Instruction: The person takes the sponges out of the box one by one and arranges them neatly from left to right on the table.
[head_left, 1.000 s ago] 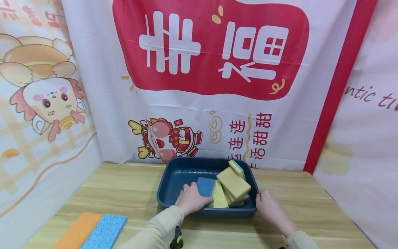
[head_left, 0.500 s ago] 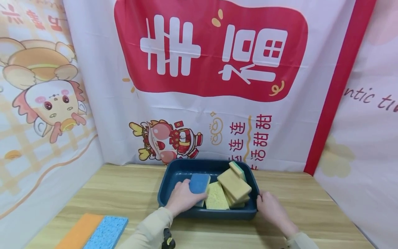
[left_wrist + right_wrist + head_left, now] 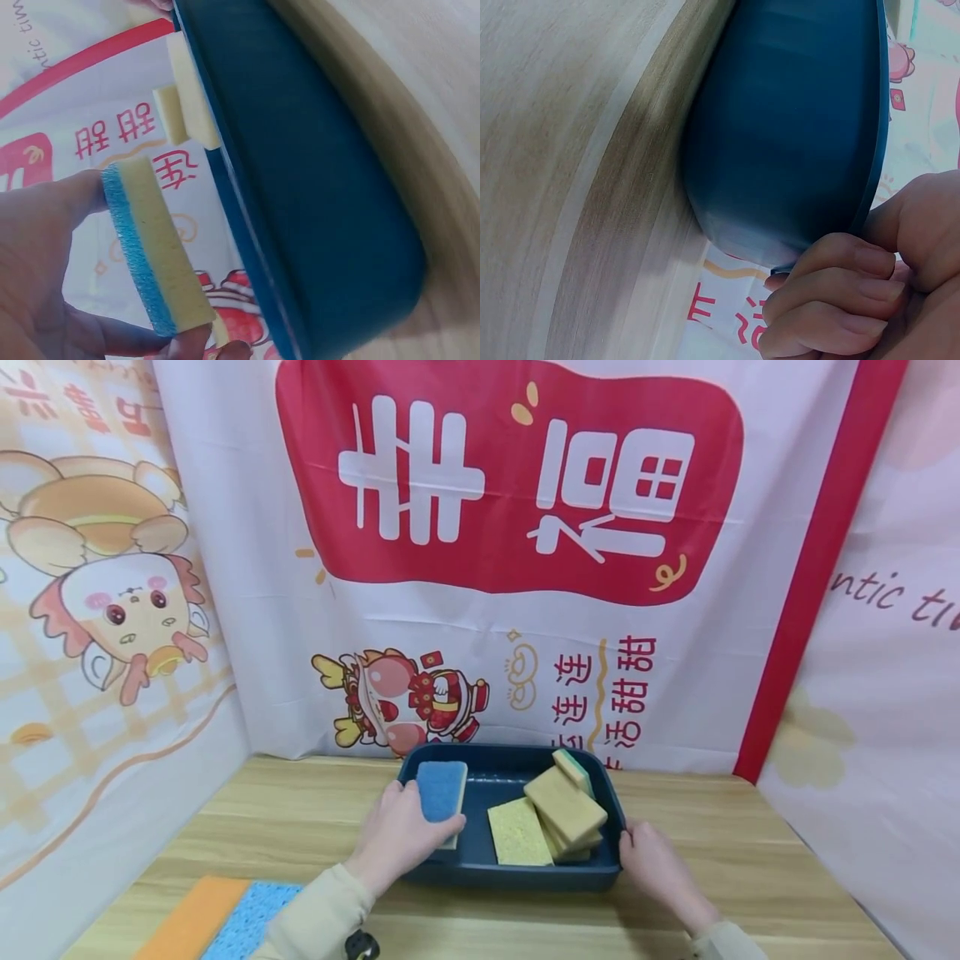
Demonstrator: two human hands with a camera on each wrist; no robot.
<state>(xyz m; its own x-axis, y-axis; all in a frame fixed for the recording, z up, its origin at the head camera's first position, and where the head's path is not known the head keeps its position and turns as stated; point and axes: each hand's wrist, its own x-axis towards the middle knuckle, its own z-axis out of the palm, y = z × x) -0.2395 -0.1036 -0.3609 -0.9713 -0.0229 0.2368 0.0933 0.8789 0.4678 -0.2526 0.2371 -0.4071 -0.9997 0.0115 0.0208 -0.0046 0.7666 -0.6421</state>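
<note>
My left hand [image 3: 399, 831] pinches a blue-and-yellow sponge [image 3: 441, 793] between thumb and fingers, over the left end of a dark blue bin [image 3: 525, 878]. In the left wrist view the sponge [image 3: 161, 247] shows a rough blue side and a smooth pale yellow side, and it is beyond the bin's rim. At the bin's right end, my right hand [image 3: 658, 868] grips the rim with curled fingers. Inside the bin's right half lie a speckled yellow sponge [image 3: 520, 835], a tan sponge [image 3: 564, 803] on a small pile, and a green-backed sponge [image 3: 573, 772] leaning on top.
On the wooden table [image 3: 750, 860], front left, an orange sponge [image 3: 191, 918] lies against a speckled blue sponge [image 3: 251, 918], partly behind my left sleeve [image 3: 322, 910]. A printed cloth [image 3: 660, 693] hangs right behind the bin, with more printed cloth at both sides.
My left hand has carried the blue-and-yellow sponge leftward, away from the other sponges, uncovering more of the speckled yellow sponge. The right hand stays on the bin's rim.
</note>
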